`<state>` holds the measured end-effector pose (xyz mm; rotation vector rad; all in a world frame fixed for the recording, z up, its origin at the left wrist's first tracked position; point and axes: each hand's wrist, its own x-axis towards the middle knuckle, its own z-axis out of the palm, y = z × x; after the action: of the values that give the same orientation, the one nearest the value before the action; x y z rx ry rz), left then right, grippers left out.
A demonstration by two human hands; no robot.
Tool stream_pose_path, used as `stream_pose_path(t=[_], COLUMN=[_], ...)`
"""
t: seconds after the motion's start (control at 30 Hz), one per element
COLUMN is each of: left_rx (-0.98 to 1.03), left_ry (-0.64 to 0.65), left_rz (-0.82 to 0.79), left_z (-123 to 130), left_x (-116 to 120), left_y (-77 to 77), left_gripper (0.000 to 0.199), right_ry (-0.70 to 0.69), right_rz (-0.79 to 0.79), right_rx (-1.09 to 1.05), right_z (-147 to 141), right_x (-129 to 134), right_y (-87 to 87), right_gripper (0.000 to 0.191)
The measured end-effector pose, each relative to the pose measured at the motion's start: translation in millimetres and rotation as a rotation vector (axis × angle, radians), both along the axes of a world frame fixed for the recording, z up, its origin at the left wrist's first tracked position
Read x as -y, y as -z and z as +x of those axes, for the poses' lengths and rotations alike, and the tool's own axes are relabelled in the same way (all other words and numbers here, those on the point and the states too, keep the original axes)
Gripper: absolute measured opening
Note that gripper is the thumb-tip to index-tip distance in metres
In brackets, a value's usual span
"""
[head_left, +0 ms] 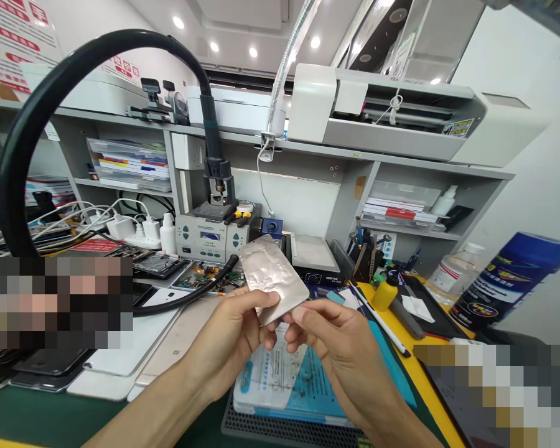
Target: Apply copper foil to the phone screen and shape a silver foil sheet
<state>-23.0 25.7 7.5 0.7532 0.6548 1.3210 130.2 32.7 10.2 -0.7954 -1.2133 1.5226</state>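
Between both hands, above the workbench, is a flat, silvery, crinkled pouch [273, 277] with rounded corners; whether it is a battery or a foil packet I cannot tell. My left hand [228, 333] grips its near left edge, thumb on top and fingers underneath. At the near right corner my right hand [343, 342] is closed, with thumb and index finger pinching the pouch's edge. Below the hands lies a blue and white box [284, 379] with printed text and dark smudges, resting on a black perforated mat [280, 429].
Several phones and tablets [126, 339] lie at the left. A hot-air station [210, 236] with a thick black hose [16, 155] stands at the back. To the right are a yellow bottle [385, 294], a clear bottle [452, 274] and a blue-capped spray can [508, 280]. Two areas are pixelated.
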Motion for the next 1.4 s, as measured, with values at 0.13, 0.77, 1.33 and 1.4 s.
stream_pose_path(t=[0.13, 0.77, 1.33, 1.4], left_rx=[-0.138, -0.599, -0.017, -0.007], left_ry=[-0.198, -0.618, -0.052, -0.037], left_rz=[0.132, 0.511, 0.107, 0.096], left_z=[0.8, 9.3, 1.6, 1.0], left_x=[4.9, 16.1, 4.3, 3.6], left_y=[2.5, 15.4, -0.5, -1.3], left_gripper=[0.009, 0.004, 0.014, 0.014], right_ry=[-0.046, -0.066, -0.078, -0.083], right_rz=[-0.033, -0.102, 0.015, 0.032], right_rx=[-0.010, -0.071, -0.023, -0.015], right_z=[0.0, -6.3, -3.1, -2.8], right_x=[1.8, 3.5, 2.6, 2.7], right_y=[-2.0, 1.0, 1.0, 2.6], right_gripper=[0.018, 0.014, 0.013, 0.014])
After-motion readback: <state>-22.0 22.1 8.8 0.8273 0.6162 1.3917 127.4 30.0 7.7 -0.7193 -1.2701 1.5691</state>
